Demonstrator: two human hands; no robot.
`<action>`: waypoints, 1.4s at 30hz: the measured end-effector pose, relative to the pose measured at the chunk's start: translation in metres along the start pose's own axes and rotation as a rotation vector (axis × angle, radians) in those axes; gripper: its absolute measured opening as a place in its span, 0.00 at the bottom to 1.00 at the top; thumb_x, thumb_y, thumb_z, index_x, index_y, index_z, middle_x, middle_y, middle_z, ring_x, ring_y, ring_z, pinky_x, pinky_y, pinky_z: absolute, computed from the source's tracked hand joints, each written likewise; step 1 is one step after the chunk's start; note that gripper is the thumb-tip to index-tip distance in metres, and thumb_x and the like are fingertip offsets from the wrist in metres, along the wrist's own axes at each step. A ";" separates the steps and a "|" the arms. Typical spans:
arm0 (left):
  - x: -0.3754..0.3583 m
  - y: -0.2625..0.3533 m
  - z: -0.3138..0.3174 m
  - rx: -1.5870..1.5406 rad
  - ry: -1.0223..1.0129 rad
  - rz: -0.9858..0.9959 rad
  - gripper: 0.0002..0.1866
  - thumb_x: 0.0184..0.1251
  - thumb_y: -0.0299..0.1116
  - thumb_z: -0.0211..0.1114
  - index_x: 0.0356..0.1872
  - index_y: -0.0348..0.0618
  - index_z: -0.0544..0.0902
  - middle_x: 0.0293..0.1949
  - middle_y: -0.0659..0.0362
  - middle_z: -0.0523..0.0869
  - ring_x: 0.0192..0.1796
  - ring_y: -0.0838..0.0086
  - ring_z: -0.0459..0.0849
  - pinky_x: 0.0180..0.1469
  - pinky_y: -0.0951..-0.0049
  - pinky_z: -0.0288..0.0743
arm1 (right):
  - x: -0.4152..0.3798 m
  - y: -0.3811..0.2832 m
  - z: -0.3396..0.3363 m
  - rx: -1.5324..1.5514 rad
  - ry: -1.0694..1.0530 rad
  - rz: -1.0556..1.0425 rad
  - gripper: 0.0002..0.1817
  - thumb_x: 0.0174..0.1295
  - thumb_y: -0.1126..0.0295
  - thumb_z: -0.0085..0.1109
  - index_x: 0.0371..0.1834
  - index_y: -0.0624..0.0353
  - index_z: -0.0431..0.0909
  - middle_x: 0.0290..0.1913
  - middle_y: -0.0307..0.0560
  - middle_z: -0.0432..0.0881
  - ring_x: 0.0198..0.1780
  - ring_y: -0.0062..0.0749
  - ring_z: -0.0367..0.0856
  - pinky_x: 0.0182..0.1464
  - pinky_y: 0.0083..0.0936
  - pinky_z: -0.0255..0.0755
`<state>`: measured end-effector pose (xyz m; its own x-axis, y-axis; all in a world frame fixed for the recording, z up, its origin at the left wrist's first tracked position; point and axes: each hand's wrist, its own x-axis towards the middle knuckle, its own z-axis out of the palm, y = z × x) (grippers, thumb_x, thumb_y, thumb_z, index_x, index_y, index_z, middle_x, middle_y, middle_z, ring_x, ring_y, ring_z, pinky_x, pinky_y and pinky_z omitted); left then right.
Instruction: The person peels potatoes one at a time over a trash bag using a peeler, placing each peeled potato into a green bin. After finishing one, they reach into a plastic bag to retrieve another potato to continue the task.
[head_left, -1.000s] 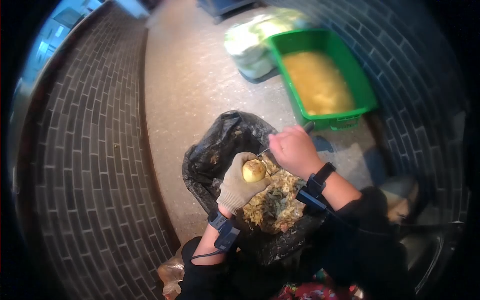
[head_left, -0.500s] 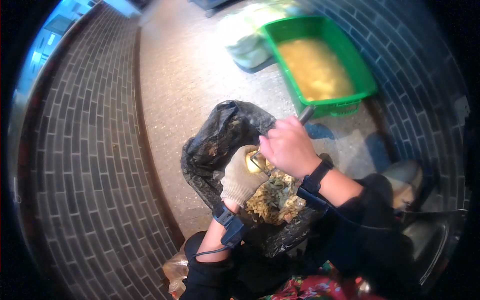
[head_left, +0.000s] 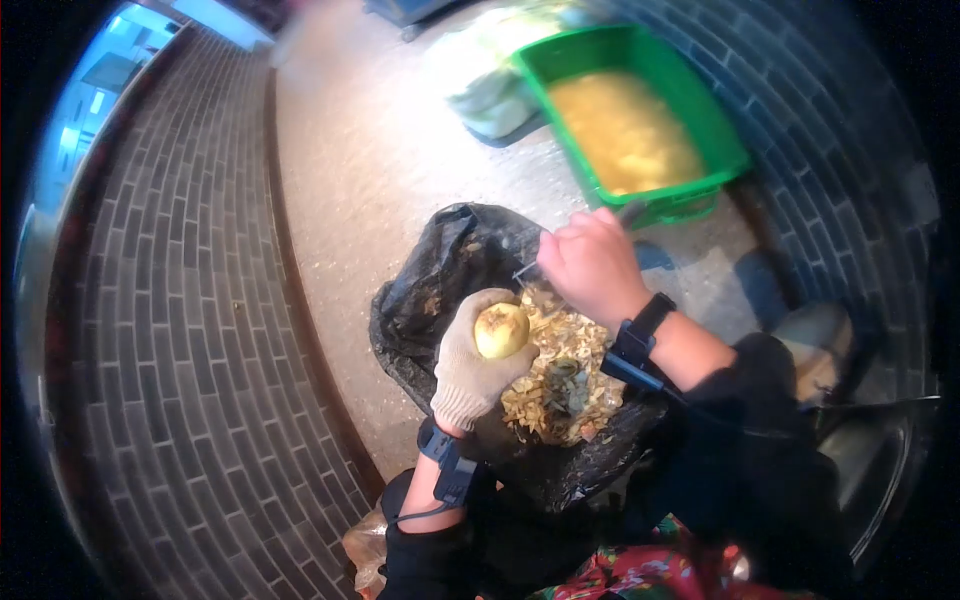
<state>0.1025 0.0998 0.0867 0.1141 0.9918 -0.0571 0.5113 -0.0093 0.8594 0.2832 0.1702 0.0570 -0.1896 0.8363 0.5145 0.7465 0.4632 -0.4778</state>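
Note:
A pale yellow peeled potato [head_left: 501, 331] with a brownish patch rests in my left hand [head_left: 476, 362], which wears a beige knitted glove and curls around it. My bare right hand [head_left: 592, 262] grips a peeler [head_left: 630, 212] by its dark handle, its thin metal head pointing left, a little above the potato and apart from it. Below both hands a black plastic bag [head_left: 408, 300] gapes open. Inside the bag lies a heap of peelings [head_left: 540, 405] with a greyish-green clump in it.
Beyond my right hand stands a green tub [head_left: 722, 140] holding yellowish pieces in cloudy liquid. A pale, full bag [head_left: 490, 100] leans beside it. Brick walls [head_left: 190, 330] rise on the left and right. A shoe [head_left: 818, 345] shows at the right.
My right hand has drawn the peeler away from the potato, up and to the right. The potato now shows more fully in my left hand.

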 end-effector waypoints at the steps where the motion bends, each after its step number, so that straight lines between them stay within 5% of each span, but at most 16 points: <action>1: 0.002 -0.003 0.001 0.001 0.010 -0.106 0.29 0.45 0.31 0.77 0.53 0.43 0.78 0.48 0.54 0.85 0.51 0.67 0.85 0.56 0.69 0.77 | -0.005 -0.004 0.003 0.037 -0.015 -0.038 0.21 0.63 0.66 0.56 0.10 0.58 0.78 0.18 0.46 0.80 0.30 0.38 0.77 0.42 0.38 0.66; 19: 0.001 -0.023 0.019 -0.013 -0.029 -0.234 0.35 0.42 0.26 0.76 0.57 0.41 0.74 0.49 0.51 0.82 0.52 0.62 0.83 0.55 0.67 0.77 | -0.014 -0.011 0.018 0.072 0.045 -0.122 0.17 0.59 0.69 0.59 0.11 0.57 0.76 0.18 0.42 0.77 0.29 0.37 0.75 0.42 0.35 0.67; 25: -0.003 -0.015 0.011 0.058 0.034 0.071 0.33 0.43 0.28 0.77 0.56 0.42 0.75 0.50 0.52 0.83 0.51 0.60 0.84 0.57 0.66 0.76 | -0.007 0.006 0.022 -0.051 0.052 -0.033 0.20 0.60 0.65 0.57 0.09 0.56 0.77 0.16 0.43 0.79 0.29 0.38 0.77 0.41 0.37 0.66; 42: 0.000 -0.022 0.017 0.130 0.037 -0.097 0.33 0.40 0.23 0.76 0.54 0.42 0.76 0.49 0.51 0.82 0.52 0.58 0.83 0.56 0.65 0.77 | -0.021 -0.020 0.017 0.139 -0.037 -0.075 0.19 0.63 0.67 0.54 0.12 0.57 0.76 0.19 0.41 0.79 0.32 0.38 0.75 0.44 0.36 0.66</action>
<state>0.1056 0.0981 0.0589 0.0285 0.9929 -0.1155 0.6246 0.0725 0.7776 0.2613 0.1482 0.0441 -0.2668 0.8066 0.5275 0.6339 0.5591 -0.5344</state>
